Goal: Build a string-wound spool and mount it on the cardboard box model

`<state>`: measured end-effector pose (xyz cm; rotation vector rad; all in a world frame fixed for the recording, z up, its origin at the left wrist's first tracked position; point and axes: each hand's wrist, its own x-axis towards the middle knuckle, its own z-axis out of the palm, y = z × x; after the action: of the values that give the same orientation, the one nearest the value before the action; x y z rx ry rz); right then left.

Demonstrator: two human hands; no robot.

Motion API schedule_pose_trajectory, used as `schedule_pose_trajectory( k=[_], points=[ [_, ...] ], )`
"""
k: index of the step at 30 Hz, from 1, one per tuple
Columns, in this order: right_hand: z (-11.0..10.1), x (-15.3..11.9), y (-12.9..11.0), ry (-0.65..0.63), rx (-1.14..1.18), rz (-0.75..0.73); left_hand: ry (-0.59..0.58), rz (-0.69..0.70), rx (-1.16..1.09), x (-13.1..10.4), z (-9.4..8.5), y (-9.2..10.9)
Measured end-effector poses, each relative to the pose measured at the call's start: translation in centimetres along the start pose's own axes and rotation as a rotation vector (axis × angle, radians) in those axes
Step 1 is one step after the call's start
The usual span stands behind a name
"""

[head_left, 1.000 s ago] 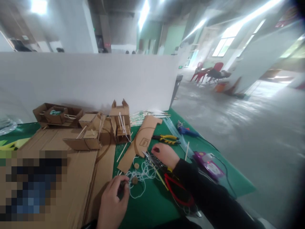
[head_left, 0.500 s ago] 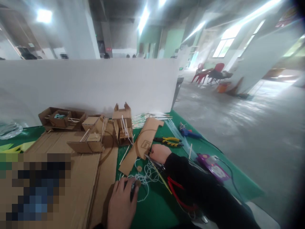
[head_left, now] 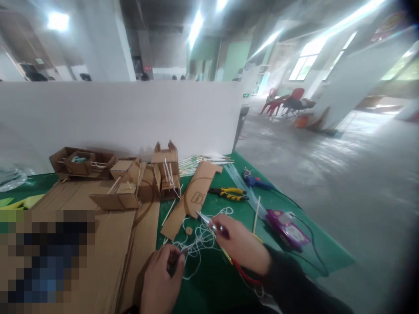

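"What's the surface?"

"A green tabletop [head_left: 204, 290], flattened cardboard [head_left: 111, 235] covering its left part, a white partition [head_left: 131, 115] behind."

"And the hands?"

"The left hand [head_left: 163, 279] has a small brown disc [head_left: 184, 251] pinched in its grip, beside tangled white string [head_left: 198, 240]. The right hand [head_left: 245, 244] has its grip wrapped around a pointed metal tool [head_left: 203, 217], near that string."

"The room?"

"Grey floor [head_left: 294, 165], red chairs [head_left: 297, 93] well beyond the tabletop, bright ceiling lights [head_left: 196, 28]."
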<state>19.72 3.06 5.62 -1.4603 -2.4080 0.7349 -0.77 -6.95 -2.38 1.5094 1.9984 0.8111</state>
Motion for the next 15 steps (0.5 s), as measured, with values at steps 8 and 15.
schedule_pose_trajectory(
  k=[8,15],
  points=[
    [7.7,-1.1,-3.1,0.019,0.472,-0.07,0.065,-0.027,-0.292,-0.2,0.3,0.2],
    [9.0,-1.1,-2.9,0.005,0.613,-0.057,0.102,0.043,-0.386,-0.2,0.7,-0.2]
  ],
)
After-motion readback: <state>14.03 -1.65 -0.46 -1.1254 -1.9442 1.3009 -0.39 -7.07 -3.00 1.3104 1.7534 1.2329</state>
